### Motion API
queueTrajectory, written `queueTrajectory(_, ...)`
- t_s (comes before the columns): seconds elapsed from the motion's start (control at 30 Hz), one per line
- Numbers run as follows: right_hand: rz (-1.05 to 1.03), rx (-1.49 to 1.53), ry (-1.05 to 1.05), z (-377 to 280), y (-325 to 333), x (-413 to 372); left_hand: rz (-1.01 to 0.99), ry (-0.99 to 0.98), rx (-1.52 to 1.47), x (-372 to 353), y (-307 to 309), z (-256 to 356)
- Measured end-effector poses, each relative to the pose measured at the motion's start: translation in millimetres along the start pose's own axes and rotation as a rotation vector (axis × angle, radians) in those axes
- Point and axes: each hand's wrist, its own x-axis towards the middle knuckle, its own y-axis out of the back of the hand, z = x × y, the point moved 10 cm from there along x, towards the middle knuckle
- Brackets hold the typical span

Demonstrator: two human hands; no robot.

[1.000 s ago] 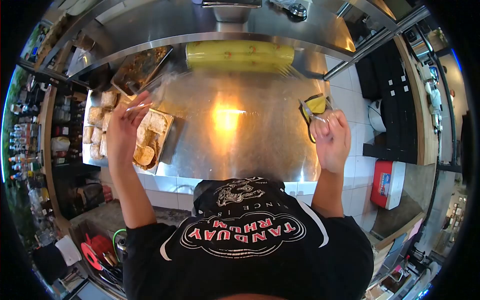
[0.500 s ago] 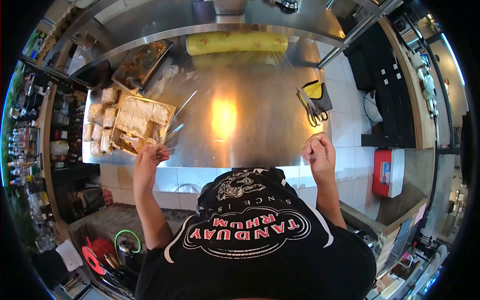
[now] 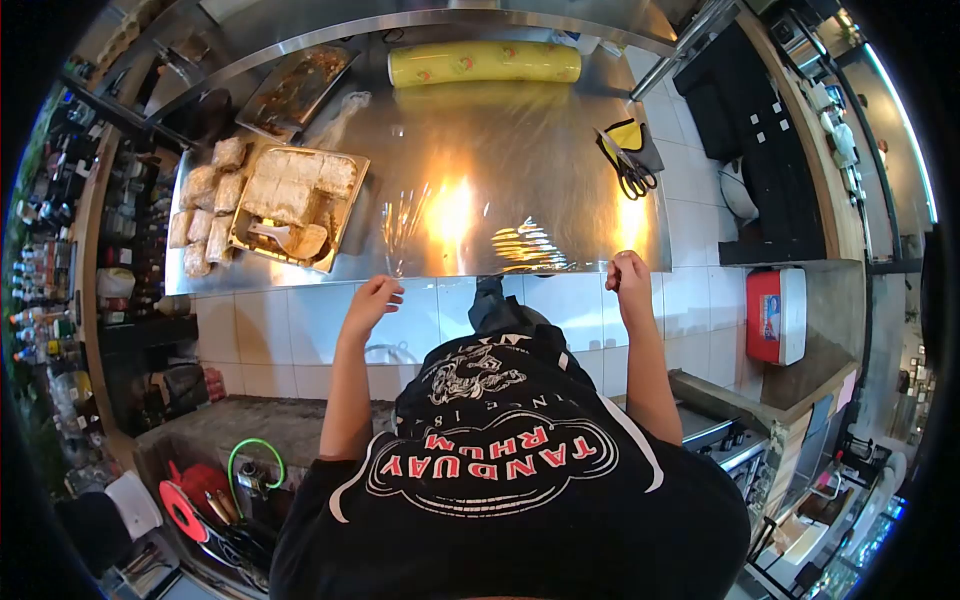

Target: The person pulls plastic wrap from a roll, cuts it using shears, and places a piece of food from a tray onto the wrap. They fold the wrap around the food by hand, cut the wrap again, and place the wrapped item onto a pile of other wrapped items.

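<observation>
A clear sheet of plastic wrap (image 3: 525,243) runs over the steel table from a yellow roll (image 3: 485,63) at the back, glinting near the front edge. My left hand (image 3: 373,302) is just off the front edge, fingers pinched at the sheet's left corner. At the right corner, my right hand (image 3: 628,274) is closed on the wrap. Left of the sheet stands a metal pan (image 3: 345,205) with pale cut blocks (image 3: 282,190) of food and a spatula (image 3: 275,235) lying inside.
Several wrapped blocks (image 3: 200,187) are gathered left of the pan. A dark tray (image 3: 295,92) with food remains lies behind it. Scissors (image 3: 630,170) rest on a yellow and black cloth (image 3: 645,148) at the right. A steel shelf edge (image 3: 450,18) spans the back.
My left hand has moved right, away from the pan, to the wrap's left corner. The sheet now reaches the table's front edge. My right hand stays near the same spot. The view has shifted.
</observation>
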Motion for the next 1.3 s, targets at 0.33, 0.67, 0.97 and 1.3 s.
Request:
queueTrajectory(0.33,0.105,-0.279,-0.186,154,59,30,0.039,0.142,0.033,55,-25,-119)
queueTrajectory(0.67,0.214,-0.366,-0.218,220,55,58,0.274,0.203,-0.723,114,-45,-171)
queueTrajectory(0.97,-0.015,-1.313,0.335,56,-4,125,0.472,0.353,-1.217,59,-83,-168)
queueTrajectory(1.3,-0.09,-1.467,0.983,-55,-215,283,0.377,0.291,-1.08,71,-114,-112)
